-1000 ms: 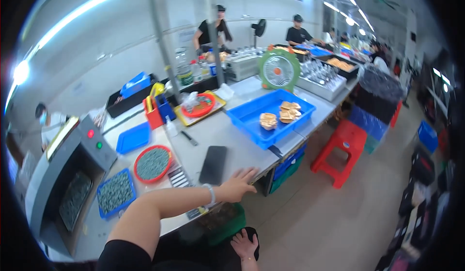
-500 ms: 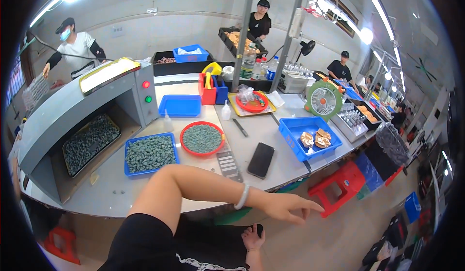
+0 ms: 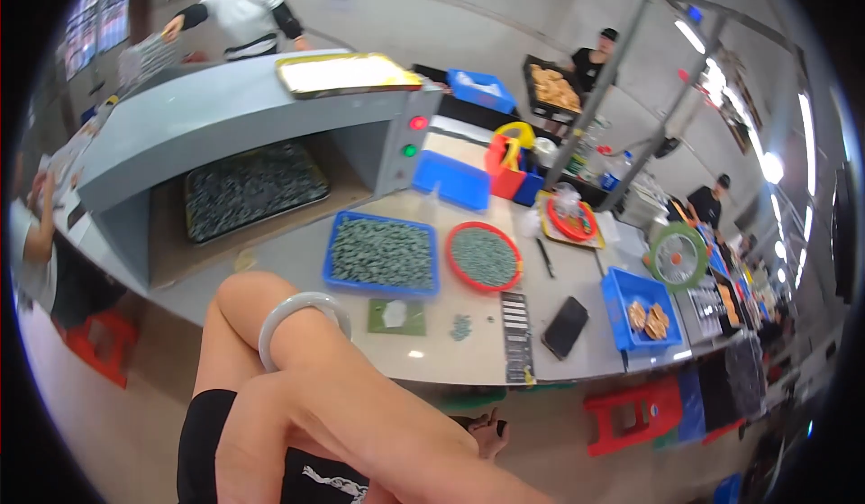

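Note:
My left hand [image 3: 333, 369] is raised close in front of the camera, with a pale bangle [image 3: 270, 333] around its wrist. Its thumb [image 3: 241, 441] stands apart from a stretched finger that runs off the lower edge, and I see nothing held. Low down beside dark clothing, my small-looking right hand [image 3: 487, 439] has loosely bent fingers. A dark bit lies by it; nothing is plainly gripped. Beyond the left arm are a blue tray [image 3: 328, 274] of greenish pieces, a red round tray [image 3: 450, 268] of finer greenish pieces and a green mat [image 3: 416, 322] bearing something whitish.
A grey oven-like machine [image 3: 180, 162] holds a dark tray of pieces. A black phone [image 3: 565, 326], a dark strip with pale bars [image 3: 515, 333] and a blue bin [image 3: 622, 310] lie rightward. Red stools [image 3: 635, 417] stand below. Co-workers are behind and at the far left.
My left hand has swung from the right side back toward the camera. The view has turned left, bringing the green mat and a small pile of pieces into sight.

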The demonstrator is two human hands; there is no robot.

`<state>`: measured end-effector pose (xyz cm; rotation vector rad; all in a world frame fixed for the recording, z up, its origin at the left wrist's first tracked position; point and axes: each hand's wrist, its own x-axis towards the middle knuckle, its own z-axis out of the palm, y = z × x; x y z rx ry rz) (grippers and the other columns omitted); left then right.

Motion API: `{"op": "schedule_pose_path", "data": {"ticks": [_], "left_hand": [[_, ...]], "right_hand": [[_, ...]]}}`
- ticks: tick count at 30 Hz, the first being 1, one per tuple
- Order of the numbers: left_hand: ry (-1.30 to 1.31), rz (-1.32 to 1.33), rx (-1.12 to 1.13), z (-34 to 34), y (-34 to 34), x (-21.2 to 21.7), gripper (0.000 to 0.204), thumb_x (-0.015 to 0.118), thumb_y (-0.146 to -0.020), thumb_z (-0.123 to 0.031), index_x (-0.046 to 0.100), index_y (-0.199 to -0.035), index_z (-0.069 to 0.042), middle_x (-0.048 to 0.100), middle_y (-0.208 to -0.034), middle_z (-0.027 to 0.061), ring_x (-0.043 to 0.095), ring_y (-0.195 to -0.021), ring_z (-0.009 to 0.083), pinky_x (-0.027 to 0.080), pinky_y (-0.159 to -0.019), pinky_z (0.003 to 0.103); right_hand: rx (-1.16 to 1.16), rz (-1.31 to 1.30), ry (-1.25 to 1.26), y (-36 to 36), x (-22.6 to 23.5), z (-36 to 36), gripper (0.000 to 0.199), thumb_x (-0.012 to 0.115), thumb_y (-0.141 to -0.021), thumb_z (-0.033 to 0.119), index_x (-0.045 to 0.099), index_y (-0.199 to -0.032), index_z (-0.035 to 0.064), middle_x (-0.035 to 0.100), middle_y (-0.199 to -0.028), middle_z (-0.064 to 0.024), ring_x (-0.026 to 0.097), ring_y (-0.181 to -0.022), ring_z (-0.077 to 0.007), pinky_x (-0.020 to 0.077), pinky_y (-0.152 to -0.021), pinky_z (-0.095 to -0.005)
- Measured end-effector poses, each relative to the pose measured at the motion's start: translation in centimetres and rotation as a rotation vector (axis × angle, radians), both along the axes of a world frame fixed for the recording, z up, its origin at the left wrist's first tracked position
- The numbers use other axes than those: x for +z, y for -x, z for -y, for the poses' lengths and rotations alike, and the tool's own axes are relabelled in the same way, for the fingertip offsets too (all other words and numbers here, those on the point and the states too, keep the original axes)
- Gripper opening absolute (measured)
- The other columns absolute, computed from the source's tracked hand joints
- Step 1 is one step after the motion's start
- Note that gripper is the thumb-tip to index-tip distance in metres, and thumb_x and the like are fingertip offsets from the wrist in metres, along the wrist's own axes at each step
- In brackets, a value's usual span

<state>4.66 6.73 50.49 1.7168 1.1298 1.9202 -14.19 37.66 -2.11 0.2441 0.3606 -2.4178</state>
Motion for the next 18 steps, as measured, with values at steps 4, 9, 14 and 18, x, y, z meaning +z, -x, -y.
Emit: {"op": "schedule_pose_path", "data": {"ticks": [4, 9, 14, 18], "left_hand": [[-0.049, -0.024, 0.126, 3.0, -4.9, -1.8, 0.081, 0.066, -0.070, -0.042, 0.031, -0.116, 0.013, 0.041, -0.057, 0.0036, 0.033, -0.042, 0.0154, 0.027, -0.042, 0.025], [-0.094, -0.052, 0.221, 5.0, -8.6, -3.8, 0.080, 0.067, -0.068, -0.041, 0.031, -0.116, 0.012, 0.049, -0.061, 0.0071, 0.039, -0.044, 0.0182, 0.032, -0.043, 0.025], [-0.148, 0.101, 0.198, 4.5, -4.9, -6.7, 0.055, 0.058, -0.078, -0.037, 0.050, -0.101, 0.013, 0.057, -0.071, 0.0146, 0.049, -0.047, 0.0220, 0.039, -0.045, 0.028], [-0.130, 0.050, -0.037, 1.8, -0.1, -8.2, 0.042, 0.054, -0.081, -0.036, 0.059, -0.087, 0.005, 0.055, -0.061, 0.0084, 0.046, -0.042, 0.0147, 0.033, -0.040, 0.025]], "right_hand": [[0.014, 0.013, -0.188, -0.1, 0.3, 3.6, 0.047, 0.043, -0.080, 0.047, 0.054, -0.110, 0.0127, 0.057, -0.085, -0.0083, 0.051, -0.075, -0.0175, 0.0409, -0.068, -0.0316], [0.106, -0.004, -0.251, 0.5, -1.8, 6.0, 0.046, 0.041, -0.081, 0.046, 0.056, -0.107, 0.0107, 0.058, -0.088, -0.0085, 0.052, -0.077, -0.0181, 0.0419, -0.067, -0.0322], [0.097, -0.038, -0.332, 2.3, -0.8, 5.6, 0.033, 0.040, -0.084, 0.035, 0.059, -0.094, 0.0101, 0.057, -0.082, -0.0044, 0.052, -0.075, -0.0177, 0.0419, -0.065, -0.0323], [0.060, -0.121, -0.153, 3.1, -5.1, 3.1, 0.018, 0.043, -0.084, 0.023, 0.055, -0.079, 0.0098, 0.050, -0.068, -0.0021, 0.049, -0.066, -0.0159, 0.0409, -0.059, -0.0301]]}}
